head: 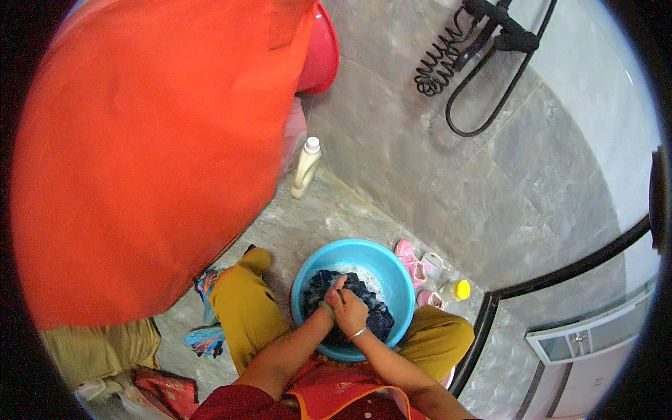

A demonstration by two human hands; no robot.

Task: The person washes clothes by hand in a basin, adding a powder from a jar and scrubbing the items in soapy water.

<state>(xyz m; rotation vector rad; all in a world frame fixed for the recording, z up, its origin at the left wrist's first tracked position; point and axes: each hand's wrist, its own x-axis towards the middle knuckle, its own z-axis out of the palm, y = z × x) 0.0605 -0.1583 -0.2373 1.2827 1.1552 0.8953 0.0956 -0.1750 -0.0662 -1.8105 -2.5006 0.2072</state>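
Note:
Dark wet cloth [379,315] lies with suds in a round blue plastic basin [404,294] between my knees. My left hand [335,298] and my right hand [350,314] meet over the middle of the basin, touching each other above the cloth. Which arm belongs to which hand is hard to settle where they cross. A bangle circles the wrist on the right side. Whether any fingers hold a fold of the cloth is hidden by the overlap of the hands.
A cream bottle [305,168] with a white cap stands beyond the basin. Pink shoes [409,260] and a yellow-lidded jar [462,290] are at the right. A large orange cover [157,157] fills the left. A black hose [472,131] hangs on the tiled wall.

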